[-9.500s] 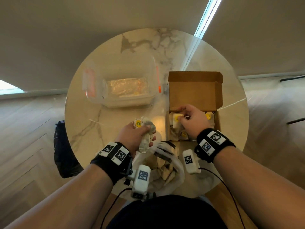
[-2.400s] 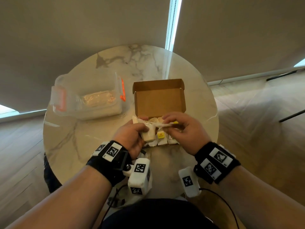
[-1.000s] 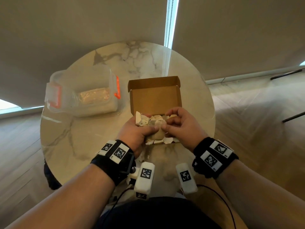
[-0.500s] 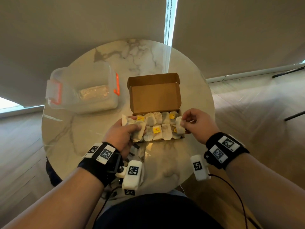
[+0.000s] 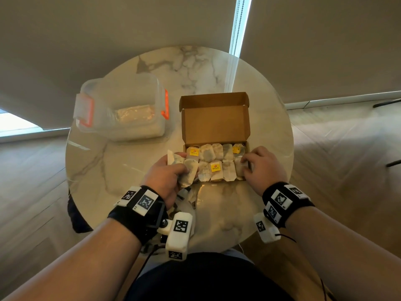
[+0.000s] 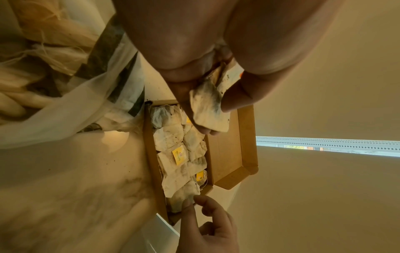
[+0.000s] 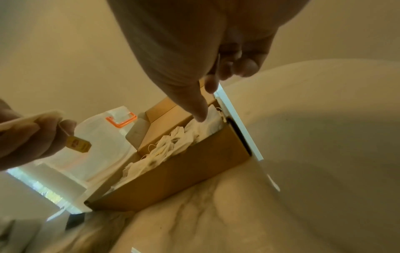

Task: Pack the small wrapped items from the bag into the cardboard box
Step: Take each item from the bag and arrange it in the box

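Cardboard box (image 5: 216,123), lid up, two rows of tea bags (image 5: 213,164). Left hand (image 5: 166,178) grips several bags; right hand (image 5: 263,168) presses the end bag with straight fingers.

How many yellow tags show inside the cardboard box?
3. One yellow tag at the back row's left end, one at its right end, one mid front row. Others may be hidden under bags.
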A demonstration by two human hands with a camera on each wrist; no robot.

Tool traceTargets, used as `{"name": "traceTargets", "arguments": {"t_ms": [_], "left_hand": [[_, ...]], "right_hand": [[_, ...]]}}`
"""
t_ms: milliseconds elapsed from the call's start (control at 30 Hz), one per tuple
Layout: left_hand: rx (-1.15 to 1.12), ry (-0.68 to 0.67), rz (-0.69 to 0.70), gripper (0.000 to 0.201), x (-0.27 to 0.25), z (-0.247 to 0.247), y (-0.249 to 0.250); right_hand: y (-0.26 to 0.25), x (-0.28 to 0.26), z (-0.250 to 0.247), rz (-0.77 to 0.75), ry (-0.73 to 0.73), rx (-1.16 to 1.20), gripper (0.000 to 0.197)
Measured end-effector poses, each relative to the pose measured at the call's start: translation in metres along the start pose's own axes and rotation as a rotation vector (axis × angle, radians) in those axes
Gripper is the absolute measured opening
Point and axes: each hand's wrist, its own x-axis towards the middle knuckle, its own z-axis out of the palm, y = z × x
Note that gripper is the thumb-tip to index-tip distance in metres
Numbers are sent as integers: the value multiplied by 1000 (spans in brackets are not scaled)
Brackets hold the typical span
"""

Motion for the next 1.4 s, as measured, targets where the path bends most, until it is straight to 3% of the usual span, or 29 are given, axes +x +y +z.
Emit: {"name": "traceTargets", "arguments": {"t_ms": [67,333,600,733,900,967,1067,1133,1233,1333,1400], "left_hand": [[2,-2,-12,39,-1,-1,-1],[12,1,-18,39,2,3,-5],[7,12,-30,40,3,4,-8],[42,2,-27,45,1,7,-8],[4,-41,-28,41,-3,15,-4],[-9,-78,-25,37,-6,21,-2],[-1,-116,-9,32,-9,30,-1],[-23,-139,-8,28,-9,35,-1],[-12,-167,-10,22,-10,43,-2],[-30,-163,-51,25,-7,48,-1],[-46,-142,-73,24,-4,48,1]], "right_hand": [[3,-3,0,-35,-3,-92,15],[-6,9,-9,-57,-243,-356,29],[-10,1,-13,-64,-297,-362,25],[-10,2,-10,-108,-188,-305,30],[-10,5,-2,-90,-313,-360,35],[-10,5,-5,-104,-283,-320,31],[-19,-3,-19,-175,-146,-44,30],[-32,-13,-32,-301,-32,121,44],[-48,-23,-42,-519,28,134,51],[-48,-24,-39,-595,101,158,26],[-45,-27,-41,-526,130,335,12]]}}
